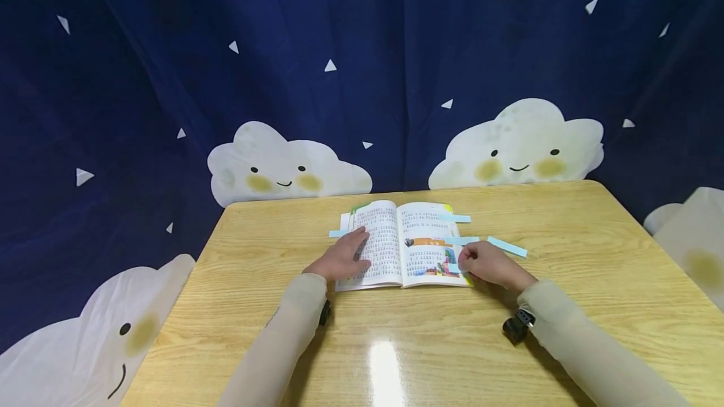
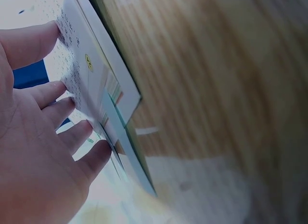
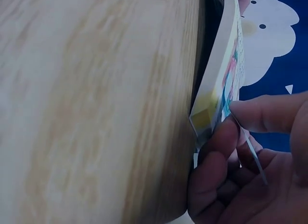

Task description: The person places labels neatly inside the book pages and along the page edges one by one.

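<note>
An open book [image 1: 380, 255] lies on the wooden table, printed text on both pages and colour pictures on the right one. My left hand [image 1: 339, 257] rests on the left page with fingers spread; in the left wrist view its fingertips [image 2: 57, 29] touch the paper. At the lower right page edge, my right hand [image 1: 491, 262] pinches a light-blue paper strip [image 3: 253, 154] between thumb and index finger. The strip's inner end [image 1: 454, 268] overlaps the page picture. Two more blue strips, an upper one [image 1: 460, 218] and a middle one [image 1: 452, 240], stick out from the right page.
A loose light-blue strip [image 1: 507, 247] lies on the table [image 1: 565, 231] right of the book. Another blue strip [image 1: 337, 233] juts from the book's left side. Behind the table hangs a dark blue curtain [image 1: 294, 30] with white cloud shapes.
</note>
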`<state>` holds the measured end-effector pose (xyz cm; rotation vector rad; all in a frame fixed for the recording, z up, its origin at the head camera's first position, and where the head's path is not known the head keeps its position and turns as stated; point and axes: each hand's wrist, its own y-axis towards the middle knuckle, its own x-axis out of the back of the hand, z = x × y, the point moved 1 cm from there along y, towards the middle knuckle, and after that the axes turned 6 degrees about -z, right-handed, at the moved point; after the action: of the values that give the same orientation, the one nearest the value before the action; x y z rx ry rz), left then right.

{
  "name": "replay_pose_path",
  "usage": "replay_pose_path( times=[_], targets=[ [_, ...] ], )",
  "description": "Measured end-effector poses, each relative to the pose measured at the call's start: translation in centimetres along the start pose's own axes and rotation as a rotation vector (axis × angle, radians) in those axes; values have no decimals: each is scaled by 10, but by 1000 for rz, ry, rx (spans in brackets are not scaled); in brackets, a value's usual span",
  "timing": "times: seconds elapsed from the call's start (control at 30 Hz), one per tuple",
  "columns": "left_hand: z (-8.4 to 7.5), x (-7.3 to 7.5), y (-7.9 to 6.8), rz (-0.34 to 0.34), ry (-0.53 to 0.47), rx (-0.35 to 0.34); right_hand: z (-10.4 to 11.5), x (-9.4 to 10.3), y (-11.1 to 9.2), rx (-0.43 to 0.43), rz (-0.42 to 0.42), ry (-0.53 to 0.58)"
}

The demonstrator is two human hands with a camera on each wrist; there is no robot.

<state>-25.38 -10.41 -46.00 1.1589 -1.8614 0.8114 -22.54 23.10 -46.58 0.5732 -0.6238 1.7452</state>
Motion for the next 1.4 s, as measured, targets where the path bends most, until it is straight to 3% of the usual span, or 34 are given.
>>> replay_pose_path(
  times=[1.4],
  targets=[
    [2, -1, 0, 5, 23, -23, 2, -2, -1, 73, -86, -158]
  ],
)
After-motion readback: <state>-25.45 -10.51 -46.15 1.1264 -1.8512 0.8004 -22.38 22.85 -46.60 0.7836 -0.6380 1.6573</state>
